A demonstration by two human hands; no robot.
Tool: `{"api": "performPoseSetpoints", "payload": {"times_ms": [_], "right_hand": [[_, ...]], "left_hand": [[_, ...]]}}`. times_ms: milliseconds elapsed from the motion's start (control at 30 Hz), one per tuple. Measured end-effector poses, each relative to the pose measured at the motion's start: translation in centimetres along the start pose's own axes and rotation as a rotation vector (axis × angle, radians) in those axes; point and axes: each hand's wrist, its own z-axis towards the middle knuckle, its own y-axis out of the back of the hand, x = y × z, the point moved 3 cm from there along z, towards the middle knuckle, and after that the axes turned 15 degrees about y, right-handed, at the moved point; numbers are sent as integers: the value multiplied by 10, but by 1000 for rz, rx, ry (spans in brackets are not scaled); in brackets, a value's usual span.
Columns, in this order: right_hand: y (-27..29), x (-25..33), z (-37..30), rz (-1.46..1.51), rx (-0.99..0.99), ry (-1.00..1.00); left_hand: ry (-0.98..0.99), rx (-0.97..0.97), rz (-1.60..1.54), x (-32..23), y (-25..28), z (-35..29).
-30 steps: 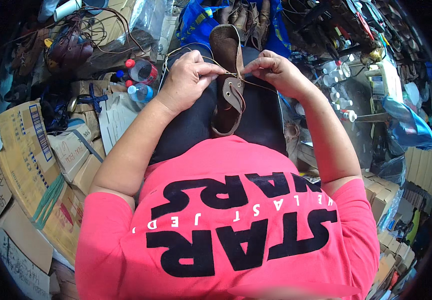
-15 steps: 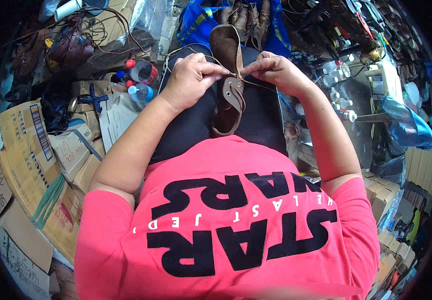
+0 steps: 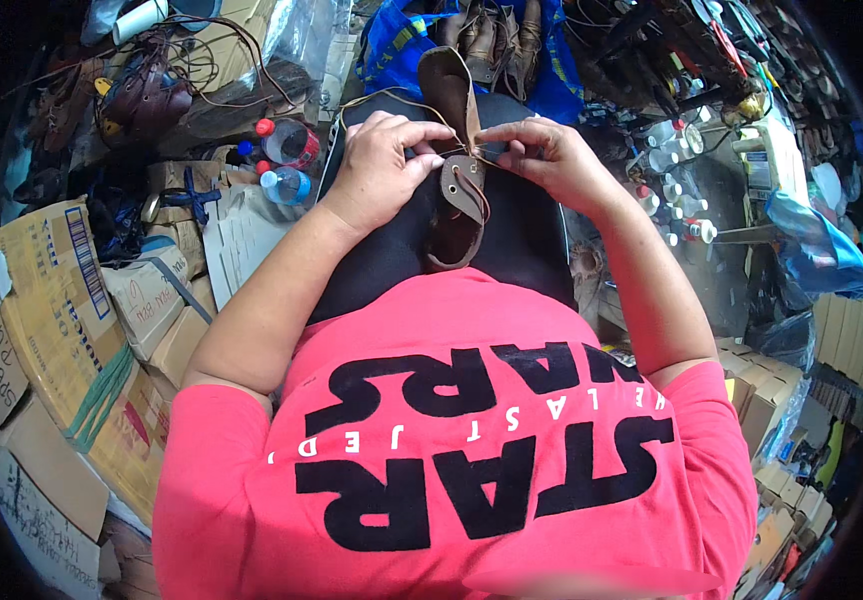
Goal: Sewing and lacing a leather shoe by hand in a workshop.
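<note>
A brown leather shoe upper lies lengthwise over my lap, its rough inner side showing at the far end. Its nearer flap has metal eyelets and a brown lace. My left hand is at the left of the seam, fingers curled on a thin pale thread that loops behind it. From the other side my right hand pinches at the same seam, index fingertip against the leather. The thread between the fingertips is too fine to follow fully.
Past my knees stands a blue bag with brown shoes on lasts. Bottles stand at the left beside cardboard boxes. More small bottles, tools and a blue plastic bag crowd the right.
My left index finger and thumb have moved apart from their tight pinch. My right fingertips have shifted slightly at the seam; the leather upper stays nearly in place.
</note>
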Motion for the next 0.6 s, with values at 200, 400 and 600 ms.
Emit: {"api": "performPoseSetpoints", "payload": {"times_ms": [200,400,600], "right_hand": [[-8,-12,2,212,-74,-118],[-14,-8,10,289,-123,-169],[2,-12,14,174,-51,-12]], "left_hand": [[149,53,89,2,-12,9],[282,142,21,2,-25,19],[44,68,29,-7,-3,19]]}}
